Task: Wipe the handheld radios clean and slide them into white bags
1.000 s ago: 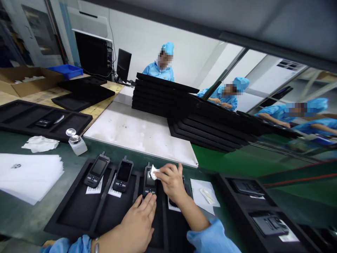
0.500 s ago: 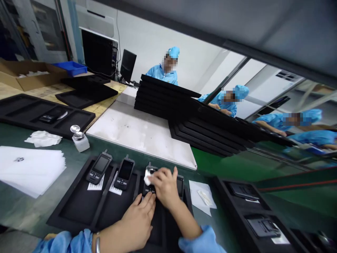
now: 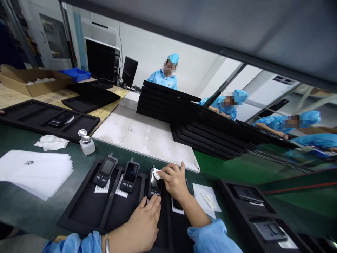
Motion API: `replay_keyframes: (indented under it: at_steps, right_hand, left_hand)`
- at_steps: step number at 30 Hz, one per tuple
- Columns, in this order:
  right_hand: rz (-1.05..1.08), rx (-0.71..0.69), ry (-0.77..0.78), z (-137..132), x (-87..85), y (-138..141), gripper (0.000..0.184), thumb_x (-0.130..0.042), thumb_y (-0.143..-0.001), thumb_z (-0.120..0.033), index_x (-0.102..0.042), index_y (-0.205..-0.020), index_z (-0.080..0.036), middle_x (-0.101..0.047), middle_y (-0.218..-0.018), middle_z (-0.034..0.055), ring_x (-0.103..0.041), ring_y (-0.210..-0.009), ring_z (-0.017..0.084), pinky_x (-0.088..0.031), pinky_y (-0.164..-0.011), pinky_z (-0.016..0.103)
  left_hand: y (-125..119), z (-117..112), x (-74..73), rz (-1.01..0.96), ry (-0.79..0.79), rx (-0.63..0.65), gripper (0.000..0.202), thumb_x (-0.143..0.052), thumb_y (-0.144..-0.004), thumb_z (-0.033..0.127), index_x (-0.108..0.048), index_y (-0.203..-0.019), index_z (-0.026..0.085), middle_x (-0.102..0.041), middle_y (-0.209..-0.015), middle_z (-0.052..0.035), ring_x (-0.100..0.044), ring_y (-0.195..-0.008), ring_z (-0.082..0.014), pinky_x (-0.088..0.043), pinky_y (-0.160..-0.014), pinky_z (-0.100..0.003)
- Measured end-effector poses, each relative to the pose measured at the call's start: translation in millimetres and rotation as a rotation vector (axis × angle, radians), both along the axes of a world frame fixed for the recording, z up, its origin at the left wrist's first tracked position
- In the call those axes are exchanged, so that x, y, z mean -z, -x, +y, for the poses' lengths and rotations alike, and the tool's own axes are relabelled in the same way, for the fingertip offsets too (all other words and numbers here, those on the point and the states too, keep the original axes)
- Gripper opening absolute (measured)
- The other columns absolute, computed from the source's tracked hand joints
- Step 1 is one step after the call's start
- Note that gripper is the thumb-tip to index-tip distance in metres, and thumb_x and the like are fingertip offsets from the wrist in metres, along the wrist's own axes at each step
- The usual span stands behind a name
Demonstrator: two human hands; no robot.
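A dark handset with a stub antenna [image 3: 154, 186] lies in a compartment of the black foam tray [image 3: 86, 207] in front of me. My right hand [image 3: 175, 181] pinches a white cloth wad [image 3: 157, 174] against the upper part of its screen. Stretched out and together, the fingers of my left hand [image 3: 143, 221] rest at the handset's lower end. To the left, two similar handsets, one with a grey screen [image 3: 105, 170] and one with a dark screen [image 3: 130, 175], lie over white labels. Another handset at the right is mostly hidden behind my right hand and forearm.
A small dispenser bottle [image 3: 86, 144] with its lid up, crumpled tissue [image 3: 51, 142] and white sheets [image 3: 37, 172] are at the left. Right of the tray lie white swabs [image 3: 208, 200] on paper, then another foam tray [image 3: 238, 218]. Black trays [image 3: 168, 105] are stacked behind; co-workers sit beyond.
The cloth wad has moved up and slightly right over the handset's screen with my right hand. My left hand stays at its lower end. The whole view has shifted slightly.
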State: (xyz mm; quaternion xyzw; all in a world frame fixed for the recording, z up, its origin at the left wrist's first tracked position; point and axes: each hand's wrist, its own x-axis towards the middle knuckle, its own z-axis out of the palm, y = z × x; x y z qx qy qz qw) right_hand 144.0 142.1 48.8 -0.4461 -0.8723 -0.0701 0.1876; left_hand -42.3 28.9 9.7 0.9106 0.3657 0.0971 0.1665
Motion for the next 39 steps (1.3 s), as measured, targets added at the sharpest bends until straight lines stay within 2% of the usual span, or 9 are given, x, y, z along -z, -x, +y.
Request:
replay_keyframes:
  at_steps: [6, 12, 16, 19, 22, 26, 30, 34, 39]
  right_hand:
    - [0.09, 0.06, 0.006, -36.1, 19.2, -8.3, 0.032, -0.052, -0.091, -0.011, -0.071, -0.104, -0.033, -0.067, -0.091, 0.0004, -0.049, -0.097, 0.022, -0.009, -0.107, 0.063]
    - [0.103, 0.152, -0.033, -22.5, 16.8, 18.8, 0.029, -0.055, -0.088, -0.011, -0.072, -0.099, -0.032, -0.066, -0.095, 0.001, -0.048, -0.099, 0.023, -0.012, -0.105, 0.065]
    - [0.096, 0.024, 0.043, -41.8, 21.8, 27.7, 0.031, -0.054, -0.087, -0.01, -0.071, -0.1, -0.032, -0.066, -0.091, 0.001, -0.049, -0.097, 0.022, -0.009, -0.106, 0.064]
    - [0.115, -0.006, 0.054, -53.9, 22.5, 24.5, 0.031, -0.051, -0.089, -0.011, -0.071, -0.1, -0.033, -0.066, -0.088, 0.0009, -0.05, -0.094, 0.022, -0.008, -0.105, 0.064]
    - [0.179, 0.014, -0.018, -39.5, 13.2, 35.1, 0.032, -0.048, -0.092, -0.013, -0.07, -0.105, -0.033, -0.065, -0.09, 0.0017, -0.05, -0.093, 0.022, -0.015, -0.102, 0.063]
    - [0.228, 0.018, -0.051, -6.0, 0.5, 87.5, 0.028, -0.052, -0.092, -0.016, -0.071, -0.103, -0.034, -0.065, -0.091, 0.0012, -0.049, -0.096, 0.023, -0.014, -0.103, 0.063]
    - [0.112, -0.043, 0.031, -5.6, 5.0, 124.2, 0.03, -0.057, -0.087, -0.011, -0.071, -0.102, -0.033, -0.065, -0.091, 0.0014, -0.047, -0.096, 0.024, -0.005, -0.105, 0.068]
    - [0.051, -0.168, 0.075, -20.3, 12.2, 111.0, 0.034, -0.06, -0.085, -0.009, -0.07, -0.103, -0.036, -0.066, -0.089, -0.0001, -0.048, -0.097, 0.023, 0.001, -0.106, 0.067]
    - [0.047, -0.033, 0.045, -1.4, 3.4, 120.9, 0.031, -0.06, -0.085, -0.01, -0.071, -0.101, -0.034, -0.067, -0.094, 0.001, -0.047, -0.099, 0.025, -0.001, -0.106, 0.069]
  left_hand:
    - [-0.8, -0.1, 1.3, -0.007, -0.002, 0.001, 0.067, -0.04, -0.095, 0.041, -0.034, -0.146, -0.003, -0.025, -0.156, -0.0217, -0.022, -0.145, -0.0341, -0.028, -0.113, -0.053]
    - [-1.0, 1.5, 0.7, -0.017, -0.01, -0.004, 0.066, -0.041, -0.095, 0.041, -0.035, -0.146, -0.001, -0.026, -0.156, -0.0214, -0.021, -0.145, -0.0335, -0.027, -0.113, -0.052]
    - [3.3, -0.4, -4.6, -0.03, 0.01, 0.003, 0.065, -0.046, -0.093, 0.041, -0.042, -0.142, -0.001, -0.036, -0.151, -0.0236, -0.027, -0.143, -0.0337, -0.027, -0.114, -0.05]
    - [17.9, -6.1, -7.9, -0.108, -0.024, -0.029, 0.061, -0.045, -0.095, 0.041, -0.04, -0.145, 0.006, -0.039, -0.151, -0.0187, -0.033, -0.141, -0.0301, -0.025, -0.116, -0.045]
    - [43.6, -11.4, -5.5, -0.149, -0.115, -0.165, 0.056, -0.041, -0.097, 0.036, -0.034, -0.148, 0.014, -0.034, -0.155, -0.0118, -0.031, -0.142, -0.0273, -0.021, -0.118, -0.044]
    - [76.1, -8.7, 3.5, -0.048, -0.13, -0.354, 0.059, -0.047, -0.096, 0.039, -0.037, -0.147, 0.012, -0.03, -0.156, -0.0129, -0.029, -0.143, -0.0299, -0.022, -0.117, -0.048]
    - [84.9, -2.4, 13.8, 0.019, -0.088, -0.353, 0.066, -0.05, -0.094, 0.045, -0.036, -0.148, 0.011, -0.032, -0.155, -0.0144, -0.029, -0.143, -0.03, -0.027, -0.115, -0.048]
    - [81.2, -1.3, 24.0, 0.014, -0.087, -0.314, 0.069, -0.052, -0.092, 0.047, -0.035, -0.148, 0.009, -0.032, -0.154, -0.015, -0.03, -0.143, -0.031, -0.031, -0.113, -0.048]
    - [82.2, -2.3, 27.8, 0.03, -0.131, -0.308, 0.069, -0.051, -0.093, 0.045, -0.034, -0.149, 0.009, -0.027, -0.157, -0.0141, -0.027, -0.144, -0.0316, -0.032, -0.112, -0.048]
